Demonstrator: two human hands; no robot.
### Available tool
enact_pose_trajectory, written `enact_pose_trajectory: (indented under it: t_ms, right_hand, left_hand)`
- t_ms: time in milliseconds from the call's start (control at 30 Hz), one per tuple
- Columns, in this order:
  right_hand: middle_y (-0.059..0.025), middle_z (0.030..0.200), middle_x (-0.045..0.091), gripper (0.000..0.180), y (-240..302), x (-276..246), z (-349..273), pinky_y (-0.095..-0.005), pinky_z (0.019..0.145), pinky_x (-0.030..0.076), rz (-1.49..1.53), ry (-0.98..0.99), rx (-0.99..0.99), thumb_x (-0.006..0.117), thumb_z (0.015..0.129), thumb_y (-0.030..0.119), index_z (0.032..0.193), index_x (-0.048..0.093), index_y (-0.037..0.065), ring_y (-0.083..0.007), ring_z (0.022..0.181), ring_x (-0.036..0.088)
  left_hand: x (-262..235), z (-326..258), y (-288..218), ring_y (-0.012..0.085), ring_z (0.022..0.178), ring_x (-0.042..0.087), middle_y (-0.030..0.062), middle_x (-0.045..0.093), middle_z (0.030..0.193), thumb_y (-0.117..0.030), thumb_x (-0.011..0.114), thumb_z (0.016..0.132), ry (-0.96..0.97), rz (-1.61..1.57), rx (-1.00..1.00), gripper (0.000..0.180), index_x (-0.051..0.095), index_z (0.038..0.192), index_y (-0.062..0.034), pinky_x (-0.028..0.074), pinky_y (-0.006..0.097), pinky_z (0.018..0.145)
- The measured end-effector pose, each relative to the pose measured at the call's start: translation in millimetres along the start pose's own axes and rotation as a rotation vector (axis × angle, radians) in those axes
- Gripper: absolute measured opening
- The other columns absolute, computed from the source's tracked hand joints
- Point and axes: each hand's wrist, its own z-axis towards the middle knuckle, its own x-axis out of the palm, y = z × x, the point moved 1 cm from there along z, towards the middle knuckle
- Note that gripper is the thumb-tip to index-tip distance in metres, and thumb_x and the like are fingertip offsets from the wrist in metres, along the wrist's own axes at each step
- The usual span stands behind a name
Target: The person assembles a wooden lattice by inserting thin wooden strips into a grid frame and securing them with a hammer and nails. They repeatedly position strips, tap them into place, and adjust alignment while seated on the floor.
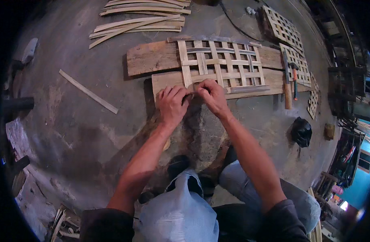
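A lattice panel (229, 63) of woven pale wood strips lies on two thick wooden planks (152, 58). Both of my hands are at its near left corner, close together. My left hand (172, 103) is closed, fingertips pinched just outside the corner. Beside it my right hand (212, 97) is closed too, thumb and fingers pressed together at the end of the near edge strip (249, 89). Whatever lies between the fingertips is small and mostly hidden by them.
Loose wood strips (140, 25) are piled at the far left; a single strip (88, 91) lies nearer. On the right are a wooden-handled blade (288, 94), a hammer (295, 82), more lattice panels (284, 26) and a black plastic bag (301, 132).
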Motion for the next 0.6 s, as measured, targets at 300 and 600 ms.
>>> enact_pose_trajectory:
  t_ms: [300, 600]
  right_hand:
    - [-0.0152, 0.079, 0.064, 0.027, 3, 3, -2, -0.0388, 0.074, 0.049, 0.000, -0.047, 0.089, 0.060, 0.085, 0.026, 0.085, 0.066, 0.000, -0.0279, 0.076, 0.061]
    - [-0.0076, 0.083, 0.067, 0.024, -29, -12, 24, -0.0335, 0.073, 0.048, 0.148, -0.037, 0.084, 0.057, 0.092, 0.019, 0.082, 0.065, -0.001, -0.0147, 0.078, 0.059]
  left_hand:
    - [-4, 1, -6, 0.0251, 0.097, 0.059, 0.0012, 0.065, 0.097, -0.014, 0.075, 0.076, -0.033, 0.001, 0.026, 0.020, 0.068, 0.095, -0.0139, 0.041, 0.041, 0.088]
    - [2, 0, -2, 0.0237, 0.097, 0.059, -0.0015, 0.066, 0.098, -0.015, 0.076, 0.076, -0.068, 0.059, 0.009, 0.019, 0.069, 0.094, -0.0151, 0.042, 0.041, 0.092]
